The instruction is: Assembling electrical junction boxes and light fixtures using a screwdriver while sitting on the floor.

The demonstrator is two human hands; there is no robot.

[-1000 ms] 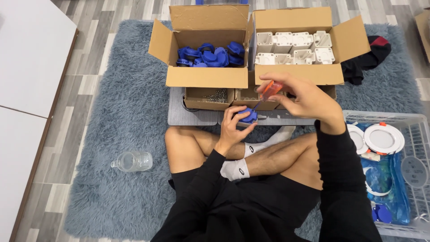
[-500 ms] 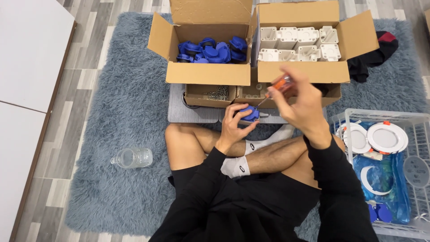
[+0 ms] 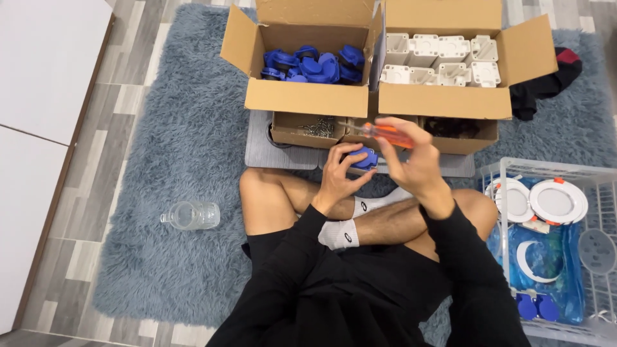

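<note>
Sitting cross-legged on grey rug (image 3: 160, 160) | two open cartons (image 3: 308, 96) ahead, unchanged | right hand (image 3: 414, 168) lower than before, fingers clamped on orange screwdriver (image 3: 385, 133) | left hand (image 3: 339, 177) still wrapped around blue part (image 3: 365, 157) above the shins

— Packages? 
— Four cardboard boxes at the far end of the rug (image 3: 160, 148), all brown, all open. Back left box (image 3: 307, 96): flaps up, filled with blue parts (image 3: 312, 64). Touching it on the right, back right box (image 3: 443, 96): flaps spread, packed with white parts (image 3: 443, 58) in rows. 
— And lower down? 
— Two shallow trays just in front, side by side. Left tray (image 3: 308, 132): small metal bits inside. Right tray (image 3: 459, 135): dark contents, hard to tell. 
— Labels, signs, screens? 
— None seen. 
— Other wrapping? 
— Blue bag (image 3: 546, 263) lying in the wire basket (image 3: 601, 177), far right.
</note>
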